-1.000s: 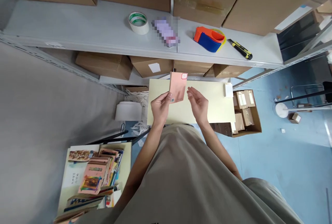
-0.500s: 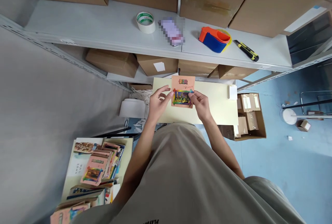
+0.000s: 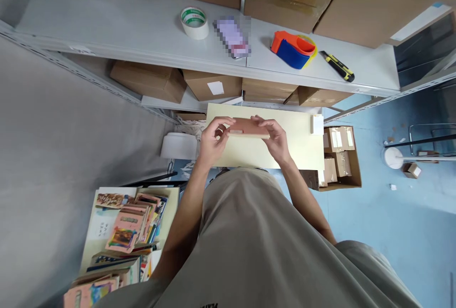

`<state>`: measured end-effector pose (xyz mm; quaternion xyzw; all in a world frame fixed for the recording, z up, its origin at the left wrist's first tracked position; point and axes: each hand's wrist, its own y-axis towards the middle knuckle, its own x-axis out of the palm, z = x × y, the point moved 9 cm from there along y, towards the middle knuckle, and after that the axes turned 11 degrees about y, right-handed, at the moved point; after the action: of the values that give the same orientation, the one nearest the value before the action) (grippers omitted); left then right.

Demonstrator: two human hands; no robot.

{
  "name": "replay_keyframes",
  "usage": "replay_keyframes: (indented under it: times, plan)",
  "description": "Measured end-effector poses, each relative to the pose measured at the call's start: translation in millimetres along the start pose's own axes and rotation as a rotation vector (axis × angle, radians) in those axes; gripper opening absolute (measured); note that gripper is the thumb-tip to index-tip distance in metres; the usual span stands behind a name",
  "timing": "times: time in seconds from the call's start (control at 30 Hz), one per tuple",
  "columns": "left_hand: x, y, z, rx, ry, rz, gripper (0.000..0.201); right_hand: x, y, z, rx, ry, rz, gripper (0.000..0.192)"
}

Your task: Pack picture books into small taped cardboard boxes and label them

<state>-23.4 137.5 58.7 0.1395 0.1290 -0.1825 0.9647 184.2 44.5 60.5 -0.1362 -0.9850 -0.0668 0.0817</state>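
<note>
I hold a thin pink booklet [image 3: 248, 129] between both hands above a pale yellow table [image 3: 299, 146]. It lies nearly flat, edge toward me, so its cover is hidden. My left hand [image 3: 213, 138] grips its left end. Fingers of my right hand [image 3: 276, 138] grip its right end.
A grey shelf [image 3: 124, 37] ahead carries a tape roll [image 3: 194, 22], an orange and blue tape dispenser [image 3: 292, 50] and a yellow utility knife [image 3: 337, 66], with cardboard boxes behind. Several colourful booklets [image 3: 130, 232] lie stacked at lower left. An open carton [image 3: 340, 156] stands right of the table.
The booklet showed its back, then its picture cover upright; now it is tipped nearly flat. My right hand went from apart to gripping its right end.
</note>
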Motion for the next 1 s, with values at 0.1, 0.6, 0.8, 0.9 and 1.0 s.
replay_keyframes:
  times: [0.1, 0.6, 0.8, 0.9, 1.0]
  plan:
    - [-4.8, -0.1, 16.3, 0.102, 0.082, -0.008, 0.021, -2.6, -0.9, -4.2, -0.048, -0.092, -0.031, 0.039]
    - [11.5, -8.1, -5.3, -0.150, 0.089, 0.008, 0.057, -32.3, -4.0, -0.8, 0.120, -0.051, 0.101, 0.069]
    - [22.9, -6.6, -5.9, -0.158, 0.091, -0.073, 0.048, -41.9, -0.9, 1.0, 0.171, 0.008, 0.106, 0.062]
    - [25.2, -3.7, -7.3, -0.174, 0.084, -0.061, 0.048, -44.2, 3.1, 1.3, 0.195, 0.013, 0.065, 0.058]
    - [29.2, 0.2, -8.0, -0.208, 0.093, -0.046, 0.047, -45.6, 6.7, 2.5, 0.240, 0.015, 0.037, 0.063]
